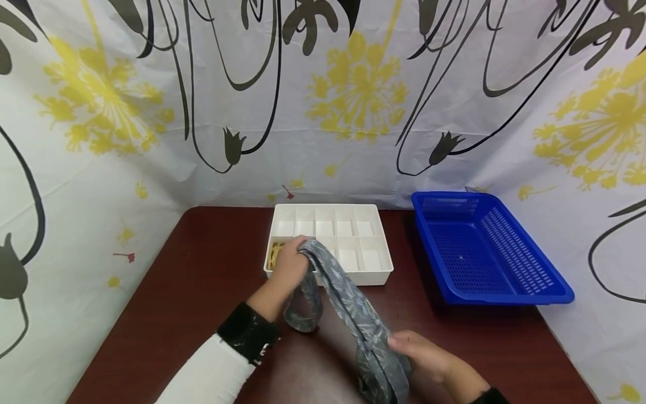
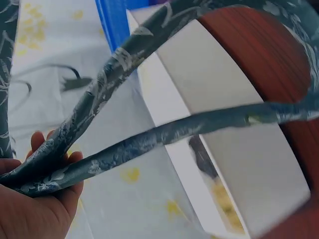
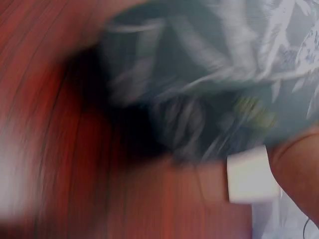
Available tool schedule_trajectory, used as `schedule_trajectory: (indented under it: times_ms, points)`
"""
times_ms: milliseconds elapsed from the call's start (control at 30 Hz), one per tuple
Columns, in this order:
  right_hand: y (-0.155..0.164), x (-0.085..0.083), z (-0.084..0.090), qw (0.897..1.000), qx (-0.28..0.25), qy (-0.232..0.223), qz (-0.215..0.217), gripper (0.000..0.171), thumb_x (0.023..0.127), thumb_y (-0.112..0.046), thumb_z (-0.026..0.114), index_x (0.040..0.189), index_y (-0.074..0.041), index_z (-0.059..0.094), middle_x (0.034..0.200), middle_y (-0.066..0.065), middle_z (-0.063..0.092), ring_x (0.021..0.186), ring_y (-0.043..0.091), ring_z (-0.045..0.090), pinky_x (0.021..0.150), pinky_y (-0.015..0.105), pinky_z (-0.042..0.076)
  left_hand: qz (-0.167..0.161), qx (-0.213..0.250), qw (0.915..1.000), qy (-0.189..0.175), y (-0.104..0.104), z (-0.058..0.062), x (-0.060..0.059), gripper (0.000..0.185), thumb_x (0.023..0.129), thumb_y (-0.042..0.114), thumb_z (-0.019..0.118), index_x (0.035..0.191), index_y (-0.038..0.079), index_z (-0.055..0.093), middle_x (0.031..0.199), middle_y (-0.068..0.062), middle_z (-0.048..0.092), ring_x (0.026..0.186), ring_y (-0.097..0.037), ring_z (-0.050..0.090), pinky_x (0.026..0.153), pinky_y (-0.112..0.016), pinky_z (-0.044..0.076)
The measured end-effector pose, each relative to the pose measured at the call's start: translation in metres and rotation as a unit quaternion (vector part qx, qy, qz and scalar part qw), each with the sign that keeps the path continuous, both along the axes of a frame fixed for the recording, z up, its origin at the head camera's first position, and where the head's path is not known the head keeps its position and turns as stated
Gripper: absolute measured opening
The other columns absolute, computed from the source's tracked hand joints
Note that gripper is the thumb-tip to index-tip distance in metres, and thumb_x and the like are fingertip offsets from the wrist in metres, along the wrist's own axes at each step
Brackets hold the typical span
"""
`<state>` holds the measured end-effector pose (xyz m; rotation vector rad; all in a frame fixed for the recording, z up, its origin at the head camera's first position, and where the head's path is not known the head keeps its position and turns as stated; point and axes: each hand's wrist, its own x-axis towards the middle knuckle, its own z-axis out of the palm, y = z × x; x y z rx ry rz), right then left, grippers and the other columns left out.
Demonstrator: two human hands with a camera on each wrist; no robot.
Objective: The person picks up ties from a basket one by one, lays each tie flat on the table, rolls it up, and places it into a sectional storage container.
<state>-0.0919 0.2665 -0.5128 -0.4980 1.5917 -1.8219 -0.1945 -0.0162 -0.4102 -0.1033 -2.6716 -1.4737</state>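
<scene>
Worktop (image 1: 192, 314): dark red wood grain, ringed by a flower-print curtain (image 1: 353, 101), it carries everything in view
Blue basket (image 1: 504, 280): perforated plastic, set at the far right, well apart from both hands
White divided tray (image 1: 381, 268): stands at the back centre, something yellow in its front-left cell
Necktie (image 1: 348, 303): grey-blue leaf-print fabric, stretched in a slack loop between the hands above the worktop, just in front of the tray
Left hand (image 1: 289, 268): grip curled round one bunched end, held up by the tray's front-left corner
Right hand (image 1: 429, 356): grip pinching the wide end low and near; its wrist view is blurred
</scene>
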Motion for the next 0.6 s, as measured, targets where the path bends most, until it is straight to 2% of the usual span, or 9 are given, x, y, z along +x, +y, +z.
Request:
schedule_trajectory:
  times_ms: [67, 167, 233, 367, 467, 600]
  points:
    - [0.007, -0.002, -0.002, 0.998, -0.006, 0.048, 0.036, 0.025, 0.096, -0.012, 0.053, 0.099, 0.011, 0.061, 0.092, -0.007, 0.069, 0.083, 0.005, 0.063, 0.073, 0.022, 0.050, 0.014, 0.000, 0.9999, -0.003, -0.016, -0.001, -0.002, 0.039, 0.084, 0.006, 0.044, 0.118, 0.003, 0.063, 0.122, -0.019, 0.063, 0.114, -0.036, 0.056, 0.097, -0.050, 0.042]
    - [0.018, -0.006, 0.000, 0.994, -0.011, 0.071, 0.084, 0.020, 0.087, 0.000, 0.062, 0.098, 0.016, 0.057, 0.091, -0.006, 0.069, 0.081, 0.003, 0.062, 0.072, 0.020, 0.051, 0.010, -0.010, 0.9998, -0.014, -0.040, -0.005, -0.003, 0.040, 0.081, 0.002, 0.047, 0.118, 0.004, 0.063, 0.119, -0.016, 0.063, 0.109, -0.032, 0.056, 0.093, -0.047, 0.044]
    - [0.027, -0.009, 0.005, 0.991, -0.007, 0.079, 0.103, 0.023, 0.085, 0.004, 0.063, 0.100, 0.019, 0.055, 0.092, -0.005, 0.069, 0.081, 0.003, 0.062, 0.072, 0.021, 0.051, -0.014, -0.022, 0.9995, -0.018, -0.057, -0.007, -0.002, 0.034, 0.081, 0.001, 0.053, 0.113, 0.005, 0.063, 0.114, -0.013, 0.064, 0.103, -0.029, 0.056, 0.088, -0.044, 0.045]
    - [0.048, -0.018, 0.025, 0.989, 0.029, 0.092, 0.115, 0.021, 0.085, 0.008, 0.061, 0.104, 0.015, 0.056, 0.095, -0.004, 0.067, 0.083, 0.004, 0.061, 0.073, 0.022, 0.052, -0.088, -0.068, 0.9933, -0.033, -0.088, -0.011, 0.001, 0.033, 0.073, -0.003, 0.062, 0.105, 0.007, 0.060, 0.105, -0.010, 0.062, 0.094, -0.025, 0.055, 0.077, -0.038, 0.047]
    - [0.065, -0.024, 0.041, 0.984, 0.085, 0.108, 0.108, 0.010, 0.088, 0.005, 0.060, 0.097, 0.009, 0.056, 0.084, -0.009, 0.060, 0.073, -0.001, 0.055, 0.061, 0.019, 0.047, -0.133, -0.093, 0.9857, -0.045, -0.105, -0.015, 0.003, 0.036, 0.067, -0.006, 0.064, 0.101, 0.007, 0.059, 0.100, -0.008, 0.060, 0.088, -0.022, 0.053, 0.071, -0.034, 0.046]
    - [0.081, -0.028, 0.053, 0.976, 0.152, 0.118, 0.106, 0.009, 0.091, -0.001, 0.059, 0.090, 0.005, 0.053, 0.075, -0.012, 0.048, 0.062, -0.003, 0.043, 0.049, 0.021, 0.035, -0.164, -0.110, 0.9783, -0.060, -0.118, -0.023, 0.007, 0.036, 0.066, -0.004, 0.068, 0.100, 0.006, 0.059, 0.096, -0.007, 0.058, 0.083, -0.020, 0.051, 0.068, -0.032, 0.045]
